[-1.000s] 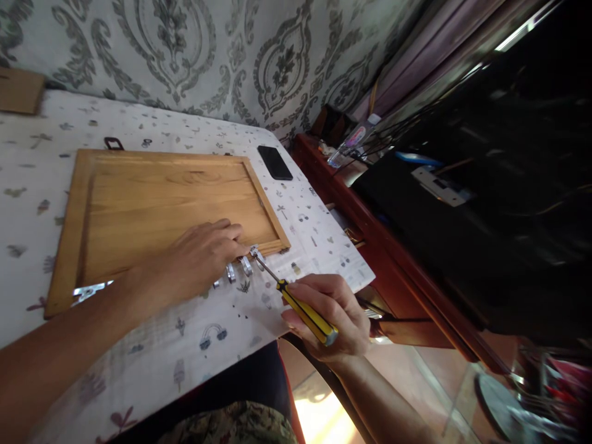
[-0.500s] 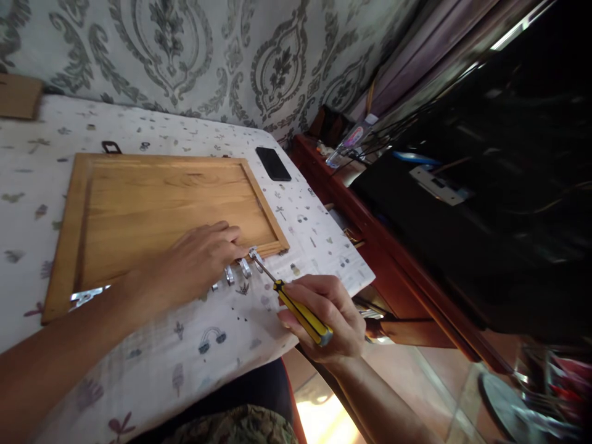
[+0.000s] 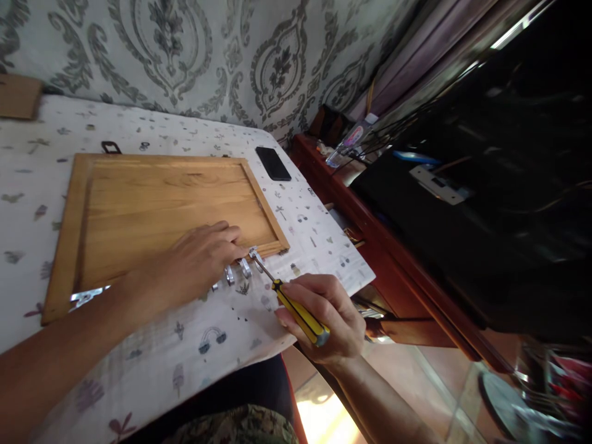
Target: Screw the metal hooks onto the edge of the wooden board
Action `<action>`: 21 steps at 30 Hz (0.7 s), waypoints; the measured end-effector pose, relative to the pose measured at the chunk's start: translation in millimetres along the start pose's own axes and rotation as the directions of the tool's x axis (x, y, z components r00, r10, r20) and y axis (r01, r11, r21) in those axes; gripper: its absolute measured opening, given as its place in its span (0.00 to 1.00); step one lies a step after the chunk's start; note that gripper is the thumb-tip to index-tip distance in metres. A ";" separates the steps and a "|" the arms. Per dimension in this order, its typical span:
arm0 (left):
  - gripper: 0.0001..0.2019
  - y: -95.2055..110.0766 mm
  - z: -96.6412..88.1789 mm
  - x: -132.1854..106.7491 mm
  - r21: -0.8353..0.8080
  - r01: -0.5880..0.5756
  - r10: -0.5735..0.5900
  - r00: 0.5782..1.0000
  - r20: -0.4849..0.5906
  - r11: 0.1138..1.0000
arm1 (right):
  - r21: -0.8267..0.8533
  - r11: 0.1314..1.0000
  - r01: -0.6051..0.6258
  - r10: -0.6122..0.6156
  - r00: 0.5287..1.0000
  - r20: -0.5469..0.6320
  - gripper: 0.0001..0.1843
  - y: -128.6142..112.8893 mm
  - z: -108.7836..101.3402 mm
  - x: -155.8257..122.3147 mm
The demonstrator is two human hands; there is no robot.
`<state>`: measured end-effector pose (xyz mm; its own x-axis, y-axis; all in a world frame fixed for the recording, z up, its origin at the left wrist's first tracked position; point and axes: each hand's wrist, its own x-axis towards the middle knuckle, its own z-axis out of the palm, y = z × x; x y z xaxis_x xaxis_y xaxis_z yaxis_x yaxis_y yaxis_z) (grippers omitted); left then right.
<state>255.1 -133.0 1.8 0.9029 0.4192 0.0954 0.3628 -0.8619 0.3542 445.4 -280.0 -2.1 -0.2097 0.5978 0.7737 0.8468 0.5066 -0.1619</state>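
A framed wooden cabinet door (image 3: 166, 203) lies flat on the patterned cloth. My left hand (image 3: 208, 250) rests over its near edge, fingers bent and the forefinger tip against a silver metal hinge (image 3: 253, 253) near the right corner; the thumb is hidden. My right hand (image 3: 324, 314) is closed around the yellow-and-black handle of a screwdriver (image 3: 296, 308), whose shaft slants up to the left with its tip at that hinge. Several shiny curved metal pieces (image 3: 245, 267) stick out along the near edge beside my left fingers. Another silver hinge (image 3: 87, 296) shows at the near left corner, partly behind my forearm.
A black phone (image 3: 272, 163) lies beyond the door's right corner. Behind it is a dark red cabinet (image 3: 398, 271) with a plastic bottle (image 3: 354, 140) and a large black screen (image 3: 485, 203). A small black piece (image 3: 111, 147) and cardboard (image 3: 19, 97) lie at the back left.
My right hand and the screwdriver handle have shifted very slightly left, while the tip stays at the hinge. My left hand and the door have not moved.
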 end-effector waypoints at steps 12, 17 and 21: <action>0.14 0.1 0.4 -0.1 -0.021 0.009 -0.009 1.000 0.013 1.000 | -0.010 1.000 0.002 -0.002 1.000 0.005 0.06 -0.8 -0.6 1.5; 0.13 0.5 0.2 -0.2 -0.017 0.002 -0.002 1.000 -0.013 1.000 | -0.014 1.000 0.013 -0.013 1.000 -0.005 0.04 -1.2 0.2 3.5; 0.14 2.7 -1.8 0.3 -0.029 0.028 -0.028 1.000 0.014 0.999 | -0.020 1.000 0.003 -0.003 1.000 0.005 0.04 -1.9 -0.2 3.2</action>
<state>255.9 -134.6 4.4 0.8956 0.4388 0.0729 0.3809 -0.8412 0.3838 443.2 -279.2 0.9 -0.2149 0.5993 0.7711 0.8557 0.4962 -0.1472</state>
